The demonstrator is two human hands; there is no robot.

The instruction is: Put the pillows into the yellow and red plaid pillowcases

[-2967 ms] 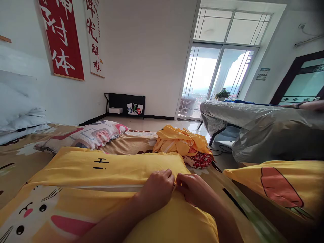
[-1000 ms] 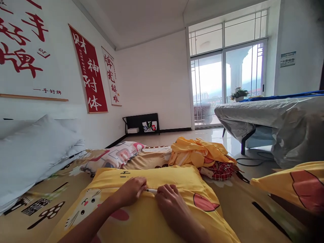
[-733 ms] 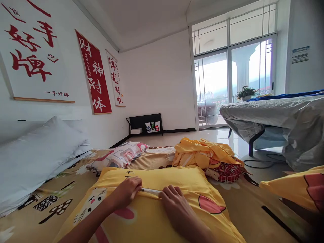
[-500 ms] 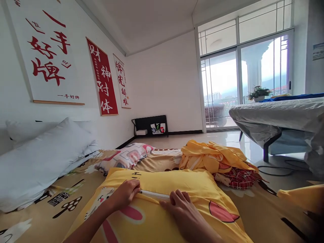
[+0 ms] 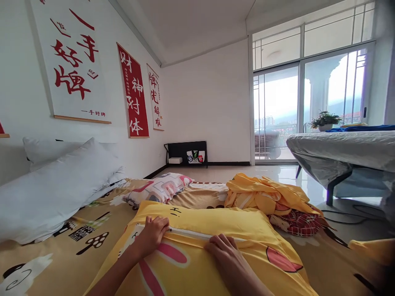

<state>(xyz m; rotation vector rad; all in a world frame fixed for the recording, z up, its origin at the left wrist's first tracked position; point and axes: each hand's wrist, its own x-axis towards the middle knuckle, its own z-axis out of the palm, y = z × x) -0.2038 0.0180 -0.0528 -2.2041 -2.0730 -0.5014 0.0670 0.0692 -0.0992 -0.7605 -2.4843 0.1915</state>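
I now see the left hand (image 5: 151,235) over by the rabbit face (image 5: 131,238), well apart from the right hand (image 5: 226,257) (no longer almost touching it), with white zipper (image 5: 191,233) now showing between them.

Daylight enters through the white-framed sliding glass door (image 5: 300,107) at the right, its panes overexposed so the sky beyond is almost blank white, with faint purple fringing near the frame's right side. Glare lies on the glossy pale floor (image 5: 284,172) below, while the smooth white ceiling (image 5: 191,24) falls to dull grey. Soft shadows crease the yellow fabric pillow with pink-eared print (image 5: 191,273). Wide-angle stretching tilts lines towards the edges; the lower right corner is dark and blurred, the centre fairly sharp.
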